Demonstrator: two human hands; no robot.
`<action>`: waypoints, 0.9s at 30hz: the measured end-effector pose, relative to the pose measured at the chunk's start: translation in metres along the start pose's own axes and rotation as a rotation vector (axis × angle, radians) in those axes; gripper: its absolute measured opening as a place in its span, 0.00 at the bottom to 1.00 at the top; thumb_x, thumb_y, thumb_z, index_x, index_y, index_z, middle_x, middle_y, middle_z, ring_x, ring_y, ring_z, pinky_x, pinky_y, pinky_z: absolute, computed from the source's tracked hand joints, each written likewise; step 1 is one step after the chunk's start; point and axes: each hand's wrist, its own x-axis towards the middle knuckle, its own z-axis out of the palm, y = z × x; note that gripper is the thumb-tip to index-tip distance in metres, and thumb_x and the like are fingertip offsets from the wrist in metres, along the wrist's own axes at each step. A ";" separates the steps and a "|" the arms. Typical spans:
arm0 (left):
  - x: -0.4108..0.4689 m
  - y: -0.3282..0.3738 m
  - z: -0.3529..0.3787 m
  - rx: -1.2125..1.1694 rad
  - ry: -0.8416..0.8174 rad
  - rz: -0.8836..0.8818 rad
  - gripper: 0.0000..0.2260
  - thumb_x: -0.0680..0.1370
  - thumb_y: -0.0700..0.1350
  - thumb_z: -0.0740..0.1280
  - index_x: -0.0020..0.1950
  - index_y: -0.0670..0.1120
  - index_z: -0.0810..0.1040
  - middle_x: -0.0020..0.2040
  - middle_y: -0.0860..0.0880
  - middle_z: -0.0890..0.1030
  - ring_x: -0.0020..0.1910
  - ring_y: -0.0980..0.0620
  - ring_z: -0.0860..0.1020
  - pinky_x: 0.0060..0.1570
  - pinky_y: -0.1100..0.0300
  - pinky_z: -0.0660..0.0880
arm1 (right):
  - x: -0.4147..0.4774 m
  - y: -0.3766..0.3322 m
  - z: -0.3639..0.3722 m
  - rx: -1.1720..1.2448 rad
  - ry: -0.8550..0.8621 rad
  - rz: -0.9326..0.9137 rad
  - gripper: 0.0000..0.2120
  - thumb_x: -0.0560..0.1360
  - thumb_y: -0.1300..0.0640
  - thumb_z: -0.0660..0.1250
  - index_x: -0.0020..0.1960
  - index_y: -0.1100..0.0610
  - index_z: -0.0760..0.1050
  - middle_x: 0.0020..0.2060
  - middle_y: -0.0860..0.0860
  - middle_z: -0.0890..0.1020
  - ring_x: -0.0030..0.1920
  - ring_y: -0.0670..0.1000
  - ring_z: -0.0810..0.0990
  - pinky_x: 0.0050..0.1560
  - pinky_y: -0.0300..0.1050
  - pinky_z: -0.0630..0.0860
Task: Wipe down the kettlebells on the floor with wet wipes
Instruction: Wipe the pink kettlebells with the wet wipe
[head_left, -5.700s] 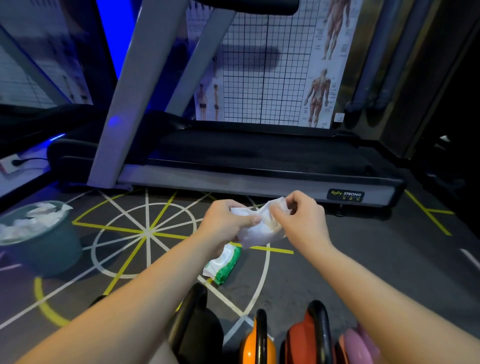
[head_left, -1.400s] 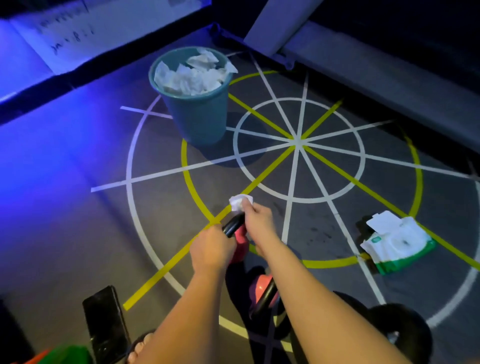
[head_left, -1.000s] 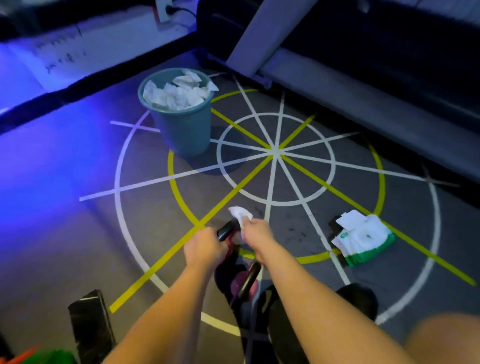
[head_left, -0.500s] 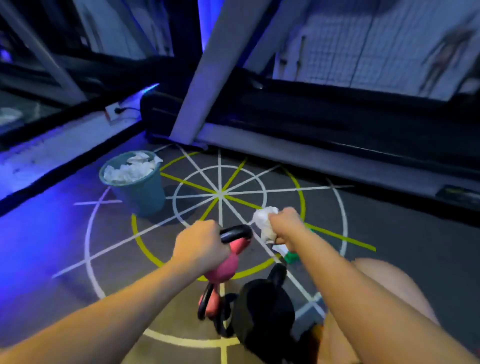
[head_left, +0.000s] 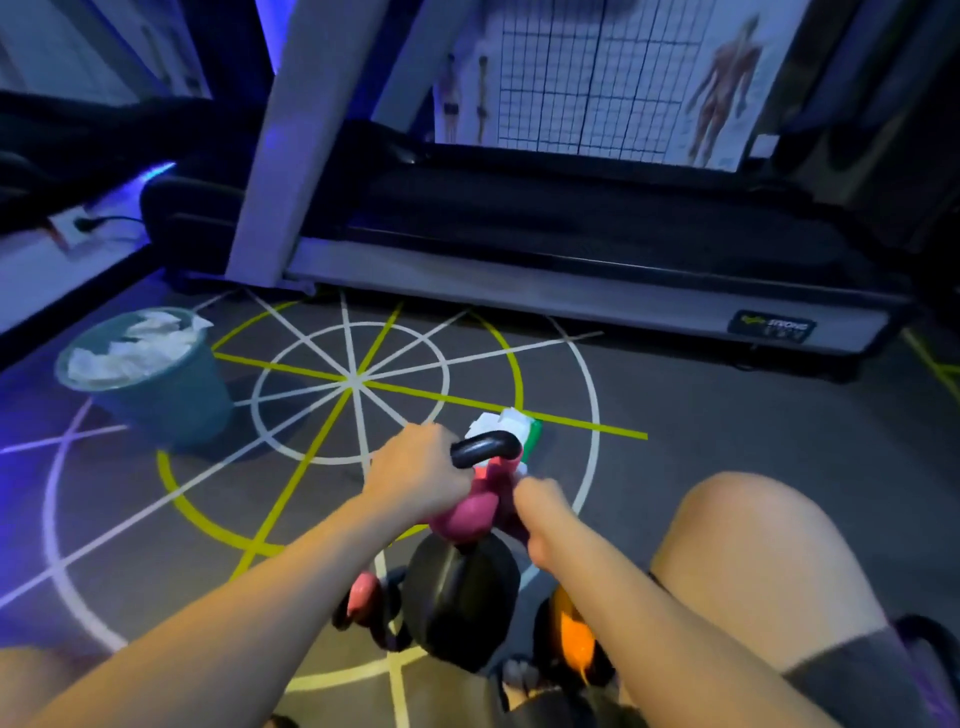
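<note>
- Three bells sit on the floor, nearer the person than the grip: the black bell just below it, the small bell, pink, down to its left, and the orange bell down to its right.
- A bare knee rises to the right of the grip.
- The left hand has its fingers wrapped round the black handle of the pink bell, which hangs tilted over the black bell. Whether the two touch is unclear.
- The right hand is blurred. It lies curled against the pink bell's right side, just under the handle, and whether it holds a wipe cannot be told.
- Just beyond the grip lies the pack, white and green, partly hidden by the handle, on a yellow line.
- Well to the left of the grip and farther off stands the bin, heaped with crumpled white wipes.
- Farthest off, the treadmill runs across the floor, with a body chart on the wall behind it.
</note>
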 end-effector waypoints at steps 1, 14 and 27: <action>-0.002 -0.002 0.001 -0.006 -0.002 0.013 0.06 0.69 0.48 0.65 0.33 0.48 0.75 0.32 0.49 0.78 0.36 0.43 0.78 0.32 0.57 0.68 | -0.001 0.000 0.004 0.044 0.014 0.006 0.11 0.77 0.57 0.69 0.57 0.61 0.79 0.46 0.59 0.85 0.43 0.57 0.84 0.49 0.58 0.83; -0.002 0.004 -0.003 -0.006 -0.024 0.042 0.10 0.71 0.47 0.66 0.32 0.47 0.70 0.33 0.47 0.79 0.37 0.42 0.79 0.32 0.56 0.70 | -0.009 -0.007 0.005 0.206 0.128 -0.136 0.11 0.80 0.53 0.65 0.52 0.59 0.82 0.33 0.52 0.82 0.33 0.51 0.77 0.37 0.45 0.74; 0.004 -0.006 -0.008 -0.095 -0.075 -0.031 0.06 0.73 0.46 0.68 0.37 0.48 0.76 0.35 0.48 0.79 0.38 0.45 0.80 0.37 0.54 0.77 | -0.026 0.001 0.004 0.092 0.016 -0.274 0.19 0.82 0.46 0.62 0.39 0.54 0.83 0.41 0.53 0.87 0.51 0.56 0.84 0.59 0.53 0.78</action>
